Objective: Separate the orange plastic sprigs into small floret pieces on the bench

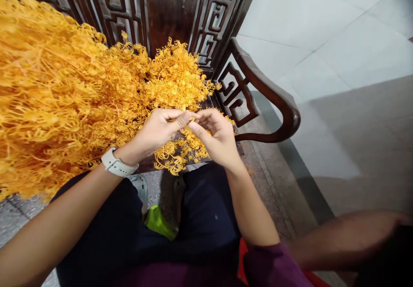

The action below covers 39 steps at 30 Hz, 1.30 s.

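Note:
My left hand point(161, 128), with a white watch point(116, 163) on its wrist, meets my right hand point(217, 134) at the fingertips. Both pinch a small yellow plastic piece point(191, 119) between thumbs and fingers, mostly hidden by the fingertips. Just behind them rises a smaller heap of curly yellow plastic sprigs point(176, 78). A loose clump of the same sprigs point(172, 158) hangs over the seat's front edge below my hands. To the left spreads a much larger pile of yellow plastic sprigs point(64, 97).
The sprigs lie on a dark carved wooden bench, whose curved armrest point(274, 91) stands at the right. White wall tiles point(309, 29) are beyond it. A bright green thing point(159, 222) is on the floor between my legs. Another person's bare limb point(348, 239) shows at lower right.

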Each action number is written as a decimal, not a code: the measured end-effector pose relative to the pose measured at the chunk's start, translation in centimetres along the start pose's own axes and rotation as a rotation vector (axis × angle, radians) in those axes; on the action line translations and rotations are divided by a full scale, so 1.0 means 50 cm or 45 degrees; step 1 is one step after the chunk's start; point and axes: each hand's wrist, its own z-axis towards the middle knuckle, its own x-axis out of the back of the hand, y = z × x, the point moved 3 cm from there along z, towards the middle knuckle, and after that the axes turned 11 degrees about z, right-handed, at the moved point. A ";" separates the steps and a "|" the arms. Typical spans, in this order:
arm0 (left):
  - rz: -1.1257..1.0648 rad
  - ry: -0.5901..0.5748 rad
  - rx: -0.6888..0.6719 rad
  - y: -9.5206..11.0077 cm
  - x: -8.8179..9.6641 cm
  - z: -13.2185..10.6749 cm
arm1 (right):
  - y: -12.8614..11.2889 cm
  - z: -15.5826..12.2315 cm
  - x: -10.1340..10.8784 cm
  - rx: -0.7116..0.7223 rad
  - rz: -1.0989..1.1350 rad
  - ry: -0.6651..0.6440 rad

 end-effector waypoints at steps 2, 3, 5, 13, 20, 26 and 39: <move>-0.011 0.039 -0.035 0.002 -0.004 -0.002 | 0.000 0.004 -0.005 -0.021 0.064 0.012; -0.026 0.048 -0.043 0.003 -0.006 -0.004 | 0.000 0.006 -0.008 -0.046 0.085 -0.001; -0.083 0.061 -0.027 0.002 -0.011 -0.006 | 0.000 0.006 -0.013 -0.086 0.114 -0.032; -0.230 0.054 0.068 -0.001 -0.017 -0.006 | -0.003 0.000 -0.016 0.129 0.016 0.077; -0.368 0.279 0.029 0.014 -0.016 -0.007 | 0.000 0.003 -0.018 -0.236 0.437 0.158; -0.411 0.250 -0.024 0.018 -0.013 -0.010 | 0.004 0.003 -0.024 -0.408 0.604 0.163; -0.224 0.115 0.023 0.017 -0.017 -0.008 | 0.009 0.000 -0.014 -0.346 0.554 0.145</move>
